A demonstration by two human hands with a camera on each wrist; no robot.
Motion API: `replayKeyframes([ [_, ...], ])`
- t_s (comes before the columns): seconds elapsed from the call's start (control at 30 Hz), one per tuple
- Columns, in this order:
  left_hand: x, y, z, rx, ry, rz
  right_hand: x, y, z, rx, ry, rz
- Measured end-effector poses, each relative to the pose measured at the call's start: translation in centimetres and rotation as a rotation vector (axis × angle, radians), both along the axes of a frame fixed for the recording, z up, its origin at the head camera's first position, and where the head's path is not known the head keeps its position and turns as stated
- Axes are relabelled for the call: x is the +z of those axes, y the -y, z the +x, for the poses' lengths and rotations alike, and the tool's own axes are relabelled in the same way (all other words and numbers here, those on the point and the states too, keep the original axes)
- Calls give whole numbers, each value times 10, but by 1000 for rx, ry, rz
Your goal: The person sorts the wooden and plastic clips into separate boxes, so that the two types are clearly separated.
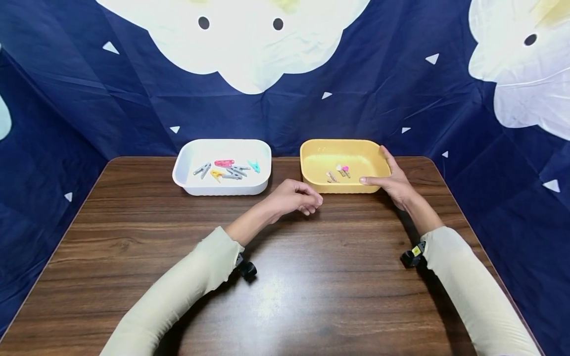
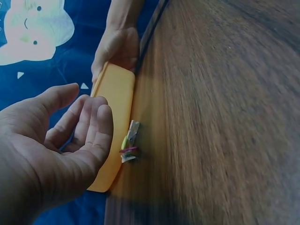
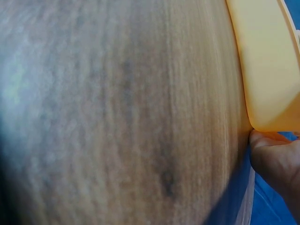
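Note:
My left hand (image 1: 294,198) hovers just in front of the yellow tub's near left corner. Its fingers bend loosely with nothing between them, and the thumb stands apart from them in the left wrist view. A small wooden clothespin (image 2: 133,133) with pink and yellow-green bits shows past those fingertips, beside the tub's near wall; the hand hides it from the head view. At the tub's right end my right hand (image 1: 396,185) grips the yellow tub (image 1: 318,148), thumb on the near rim and fingers round the side. Inside lie several mini clothespins, one with a pink heart (image 1: 345,169).
A white tub (image 1: 189,154) stands left of the yellow one, holding several plastic clothespins in grey, red, yellow and teal (image 1: 254,166). Both tubs sit at the back edge of the brown wooden table (image 1: 311,287), against a dark blue cloth backdrop (image 1: 213,113).

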State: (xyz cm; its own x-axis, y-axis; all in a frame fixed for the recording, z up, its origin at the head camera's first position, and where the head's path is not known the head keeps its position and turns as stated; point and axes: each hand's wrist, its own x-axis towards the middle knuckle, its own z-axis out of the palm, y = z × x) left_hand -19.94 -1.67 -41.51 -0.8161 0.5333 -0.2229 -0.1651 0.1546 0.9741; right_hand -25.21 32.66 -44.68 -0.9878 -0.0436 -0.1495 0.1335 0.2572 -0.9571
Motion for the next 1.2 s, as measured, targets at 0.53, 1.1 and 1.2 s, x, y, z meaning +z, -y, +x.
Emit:
replayKeyframes([
  [0.53,-10,16,-1,39,21,-6,-1,-1,1,-4,-6,20],
  [1.1,-19,27,0,127,62,-41,0,1,1,3,-16,-5],
  [1.2,-21,27,0,147,83,-31,-1,0,1,1,-25,-13],
])
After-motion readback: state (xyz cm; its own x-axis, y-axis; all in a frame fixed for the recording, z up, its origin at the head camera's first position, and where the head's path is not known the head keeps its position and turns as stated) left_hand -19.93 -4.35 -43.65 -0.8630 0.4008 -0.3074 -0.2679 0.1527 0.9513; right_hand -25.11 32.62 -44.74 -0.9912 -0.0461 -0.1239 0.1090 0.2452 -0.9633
